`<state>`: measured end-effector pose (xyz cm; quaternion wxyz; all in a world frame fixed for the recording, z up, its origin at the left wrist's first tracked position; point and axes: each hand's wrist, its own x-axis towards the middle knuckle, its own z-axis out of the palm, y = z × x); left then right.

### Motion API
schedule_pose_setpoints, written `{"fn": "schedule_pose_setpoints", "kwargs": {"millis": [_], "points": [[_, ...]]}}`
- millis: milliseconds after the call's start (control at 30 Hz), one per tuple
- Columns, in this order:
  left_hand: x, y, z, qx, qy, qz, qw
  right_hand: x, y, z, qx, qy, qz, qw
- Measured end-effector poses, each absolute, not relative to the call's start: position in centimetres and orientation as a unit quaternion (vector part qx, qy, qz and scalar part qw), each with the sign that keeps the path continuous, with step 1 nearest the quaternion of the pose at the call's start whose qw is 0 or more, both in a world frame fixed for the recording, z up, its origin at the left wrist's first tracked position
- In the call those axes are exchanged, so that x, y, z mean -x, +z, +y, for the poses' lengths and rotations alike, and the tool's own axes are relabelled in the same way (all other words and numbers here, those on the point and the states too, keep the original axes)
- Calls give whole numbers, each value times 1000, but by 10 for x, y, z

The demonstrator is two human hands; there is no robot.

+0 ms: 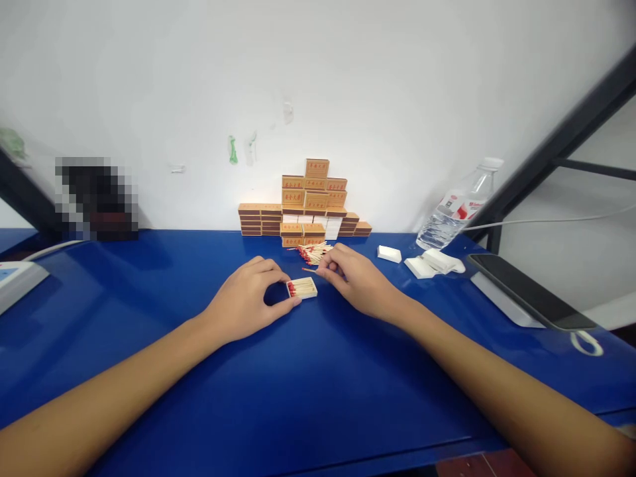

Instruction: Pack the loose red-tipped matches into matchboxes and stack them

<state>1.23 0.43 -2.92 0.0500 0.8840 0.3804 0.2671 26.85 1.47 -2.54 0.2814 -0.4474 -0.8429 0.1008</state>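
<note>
My left hand (250,296) grips the left end of a white matchbox tray (309,295) between thumb and fingers. Red-headed matches (301,287) lie in the tray, their heads toward my left hand. Just right of and above the tray, my right hand (354,277) pinches a single match (309,270), its red head pointing left. Beyond my right fingers is a loose pile of matches (312,253) on the blue table. Behind the pile rise stacked matchboxes (317,199), brown and orange with red print.
Loose white trays (389,254) and folded white pieces (428,264) lie to the right. A water bottle (454,205) leans against the wall. A phone (531,291) rests on a white block at far right. A white power strip (20,281) sits at the left edge of the table (278,397).
</note>
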Motion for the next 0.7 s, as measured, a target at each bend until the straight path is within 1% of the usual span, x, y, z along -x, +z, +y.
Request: {"fn": "schedule_pose_setpoints", "kwargs": {"millis": [100, 233, 500, 567, 633, 700], "points": [[-13, -29, 3, -886, 271, 374, 50, -267, -17, 3, 396, 129, -871, 261], [-15, -28, 0, -887, 280, 363, 52, -268, -15, -4, 375, 132, -892, 216], [-16, -28, -1, -892, 279, 351, 57, -270, -9, -8, 365, 156, -889, 226], [-16, -27, -2, -893, 282, 345, 65, -277, -7, -2, 390, 134, -873, 261], [-17, -25, -4, -894, 299, 325, 79, -288, -6, 9, 453, 73, -838, 295], [-17, -24, -6, -894, 320, 300, 87, -300, -6, 21, 527, 20, -799, 287]]}}
